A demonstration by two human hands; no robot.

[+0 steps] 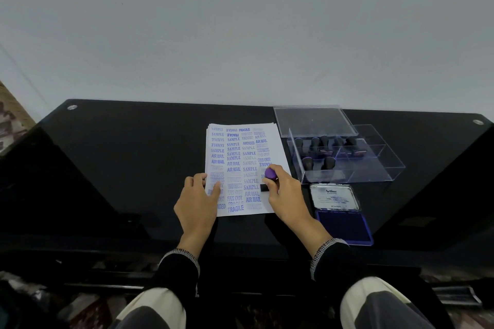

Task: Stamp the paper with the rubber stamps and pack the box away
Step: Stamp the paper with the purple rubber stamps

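My left hand (199, 199) lies flat on the paper (242, 168) while my right hand (284, 191) grips a purple stamp (270, 177), its base seemingly touching the sheet, beside the box (344, 153) and open ink pad (340, 212).

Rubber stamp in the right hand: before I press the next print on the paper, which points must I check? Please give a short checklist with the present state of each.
1. Right hand grips the rubber stamp firmly: ok.
2. Left hand rests on the paper to keep it from sliding: ok.
3. Stamp stands over the paper, not the table: ok.
4. Free spot under the stamp: cannot tell, the sheet is nearly full there.
5. Stamp face inked: cannot tell.
6. Ink pad open and near: ok.
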